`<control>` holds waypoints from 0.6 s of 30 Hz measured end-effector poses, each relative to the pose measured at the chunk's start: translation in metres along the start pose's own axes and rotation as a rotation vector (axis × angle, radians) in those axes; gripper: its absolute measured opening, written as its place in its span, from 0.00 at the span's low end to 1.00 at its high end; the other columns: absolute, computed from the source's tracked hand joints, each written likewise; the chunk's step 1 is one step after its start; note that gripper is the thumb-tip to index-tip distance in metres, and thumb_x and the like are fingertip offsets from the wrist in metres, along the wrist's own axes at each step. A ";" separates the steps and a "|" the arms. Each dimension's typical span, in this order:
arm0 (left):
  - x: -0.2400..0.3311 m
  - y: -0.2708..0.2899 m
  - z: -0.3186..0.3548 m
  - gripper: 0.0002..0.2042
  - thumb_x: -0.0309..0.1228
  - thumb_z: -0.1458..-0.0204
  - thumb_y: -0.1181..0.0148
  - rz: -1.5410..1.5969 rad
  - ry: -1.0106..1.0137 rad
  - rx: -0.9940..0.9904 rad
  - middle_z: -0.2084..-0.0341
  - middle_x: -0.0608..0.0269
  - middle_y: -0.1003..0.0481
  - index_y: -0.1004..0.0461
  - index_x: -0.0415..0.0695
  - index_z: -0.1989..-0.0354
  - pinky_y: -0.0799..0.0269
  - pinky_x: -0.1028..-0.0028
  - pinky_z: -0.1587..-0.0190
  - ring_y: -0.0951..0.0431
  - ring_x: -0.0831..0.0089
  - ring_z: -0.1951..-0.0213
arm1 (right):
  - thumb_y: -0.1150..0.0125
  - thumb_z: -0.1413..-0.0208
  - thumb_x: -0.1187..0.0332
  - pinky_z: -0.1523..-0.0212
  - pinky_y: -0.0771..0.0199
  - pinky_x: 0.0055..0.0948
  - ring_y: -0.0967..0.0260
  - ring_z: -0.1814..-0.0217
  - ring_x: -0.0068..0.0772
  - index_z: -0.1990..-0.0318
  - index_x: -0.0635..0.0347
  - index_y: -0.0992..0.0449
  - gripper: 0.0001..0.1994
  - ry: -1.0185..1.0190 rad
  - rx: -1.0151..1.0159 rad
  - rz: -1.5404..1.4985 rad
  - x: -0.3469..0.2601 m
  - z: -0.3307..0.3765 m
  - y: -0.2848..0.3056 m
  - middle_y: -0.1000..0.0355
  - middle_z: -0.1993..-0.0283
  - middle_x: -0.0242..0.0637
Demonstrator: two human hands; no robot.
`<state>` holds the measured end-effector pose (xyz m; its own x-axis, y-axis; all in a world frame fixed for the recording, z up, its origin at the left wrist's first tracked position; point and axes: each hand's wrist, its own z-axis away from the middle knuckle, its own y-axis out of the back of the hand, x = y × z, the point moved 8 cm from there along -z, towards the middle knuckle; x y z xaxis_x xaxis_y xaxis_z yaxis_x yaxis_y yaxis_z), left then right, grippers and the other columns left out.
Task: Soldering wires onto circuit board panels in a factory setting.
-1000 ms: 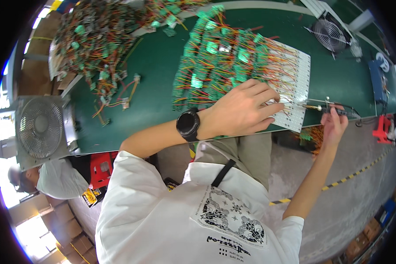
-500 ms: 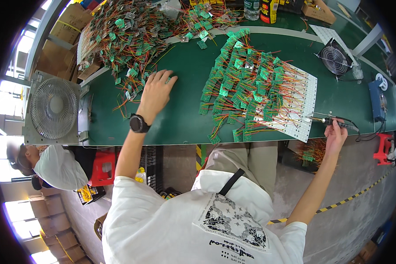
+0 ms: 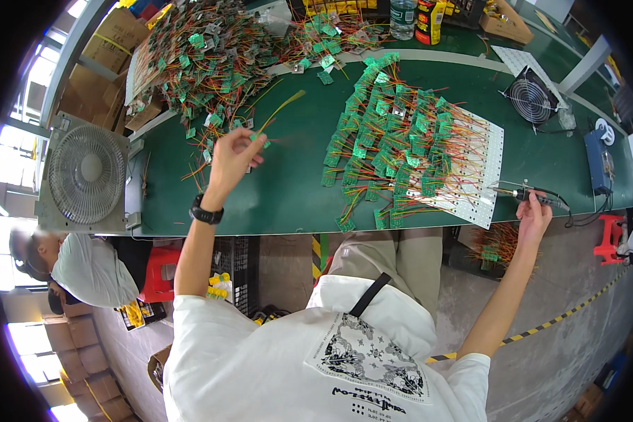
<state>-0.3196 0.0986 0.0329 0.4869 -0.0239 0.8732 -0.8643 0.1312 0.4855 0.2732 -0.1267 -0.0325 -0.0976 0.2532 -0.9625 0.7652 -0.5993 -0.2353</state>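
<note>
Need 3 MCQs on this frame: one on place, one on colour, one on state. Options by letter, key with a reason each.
1. Where does the large square fan stand?
A. at the table's left end
B. at the table's right end
C. on the floor under the table

2. What colour is the table top?
A. grey
B. green
C. white

3. What is the left hand doing?
A. resting flat on the table
B. gripping the soldering iron
C. raised above the table, pinching a small green board with wires

Key:
1 A, the fan sits beside the left edge.
2 B, the bare surface is dark green.
3 C, the fingers pinch the wired piece in the air; the soldering iron is in the right hand.
</note>
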 end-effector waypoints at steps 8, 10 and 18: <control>0.012 -0.039 0.035 0.12 0.36 0.55 0.34 -0.780 -0.234 -0.020 0.74 0.62 0.26 0.25 0.40 0.70 0.31 0.71 0.72 0.25 0.69 0.75 | 0.43 0.43 0.71 0.82 0.43 0.21 0.39 0.83 0.22 0.60 0.69 0.26 0.09 -0.002 0.032 -0.025 -0.002 0.001 -0.004 0.31 0.79 0.36; 0.021 -0.046 0.028 0.11 0.35 0.54 0.35 -0.663 -0.383 -0.025 0.73 0.62 0.27 0.25 0.40 0.70 0.30 0.71 0.69 0.25 0.67 0.73 | 0.43 0.43 0.70 0.82 0.42 0.21 0.38 0.83 0.23 0.60 0.69 0.26 0.09 0.006 0.023 -0.011 -0.002 -0.001 -0.003 0.31 0.79 0.37; 0.035 -0.078 0.010 0.06 0.26 0.46 0.43 -0.429 -0.403 -0.449 0.70 0.60 0.25 0.27 0.37 0.64 0.30 0.73 0.61 0.24 0.69 0.70 | 0.42 0.44 0.71 0.83 0.42 0.21 0.37 0.84 0.23 0.60 0.69 0.26 0.09 0.006 0.023 -0.032 0.000 0.000 0.004 0.30 0.78 0.37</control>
<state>-0.2368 0.0778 0.0263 0.6117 -0.5148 0.6007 -0.4315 0.4193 0.7988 0.2764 -0.1288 -0.0330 -0.1175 0.2771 -0.9536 0.7472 -0.6079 -0.2687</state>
